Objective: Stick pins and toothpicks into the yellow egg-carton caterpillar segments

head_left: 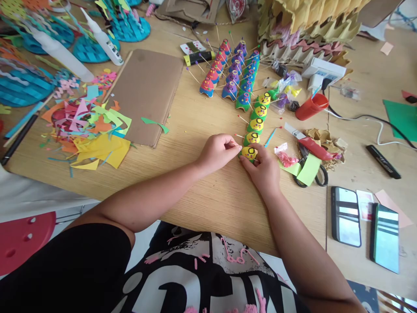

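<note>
A yellow and green egg-carton caterpillar (256, 125) lies lengthwise on the table in front of me, with painted faces, dark rings and thin red-tipped sticks at its sides. My right hand (265, 169) grips its near end between thumb and fingers. At the left side of that same end, my left hand (219, 152) is closed in a pinch; what its fingertips hold is too small to make out. Beyond stand a red caterpillar (214, 71), a purple caterpillar (235, 71) and a blue-green caterpillar (249, 80), also bristling with sticks.
Cardboard (148, 95) and paper scraps (94, 130) lie left, near glue bottles (103, 41). To the right are scissors (322, 176), a red cup (312, 107), a cutter knife (314, 145), a power strip (324, 71) with cables and two phones (347, 216). Egg cartons (306, 26) are stacked behind.
</note>
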`<move>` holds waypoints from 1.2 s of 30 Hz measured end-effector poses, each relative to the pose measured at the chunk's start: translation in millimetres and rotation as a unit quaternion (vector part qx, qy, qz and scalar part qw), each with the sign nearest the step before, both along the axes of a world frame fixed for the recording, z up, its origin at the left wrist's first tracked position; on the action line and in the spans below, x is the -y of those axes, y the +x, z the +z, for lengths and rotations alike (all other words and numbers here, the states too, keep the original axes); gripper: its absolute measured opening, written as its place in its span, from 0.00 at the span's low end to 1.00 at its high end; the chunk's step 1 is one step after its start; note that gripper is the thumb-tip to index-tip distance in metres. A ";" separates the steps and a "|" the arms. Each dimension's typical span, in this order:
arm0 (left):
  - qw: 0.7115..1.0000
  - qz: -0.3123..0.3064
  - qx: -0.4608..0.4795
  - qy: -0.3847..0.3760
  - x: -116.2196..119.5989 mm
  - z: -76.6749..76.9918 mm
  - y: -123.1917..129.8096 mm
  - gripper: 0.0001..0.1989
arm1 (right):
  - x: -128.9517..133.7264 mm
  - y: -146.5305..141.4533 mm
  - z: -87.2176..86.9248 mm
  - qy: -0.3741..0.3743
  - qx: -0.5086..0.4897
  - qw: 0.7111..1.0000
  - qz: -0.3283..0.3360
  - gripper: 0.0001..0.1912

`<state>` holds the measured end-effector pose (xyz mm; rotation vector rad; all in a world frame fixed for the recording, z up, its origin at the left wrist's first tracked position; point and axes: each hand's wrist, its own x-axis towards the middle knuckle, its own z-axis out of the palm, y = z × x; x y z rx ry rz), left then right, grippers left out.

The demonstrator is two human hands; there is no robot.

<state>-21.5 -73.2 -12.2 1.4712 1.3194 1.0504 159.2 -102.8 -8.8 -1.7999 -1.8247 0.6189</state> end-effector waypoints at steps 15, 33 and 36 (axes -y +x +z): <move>0.999 -0.004 -0.033 0.021 0.5 -5.8 1.5 0.12 | -0.5 0.2 -1.2 0.001 0.005 1.000 0.002 0.23; 0.999 -0.029 -0.038 0.020 -0.5 1.6 -4.3 0.08 | 0.1 3.1 -0.1 -0.002 -0.008 1.000 0.008 0.26; 0.999 -0.022 -0.023 0.023 -0.8 0.7 -5.2 0.10 | 0.4 4.4 -0.9 -0.004 -0.025 1.000 0.011 0.27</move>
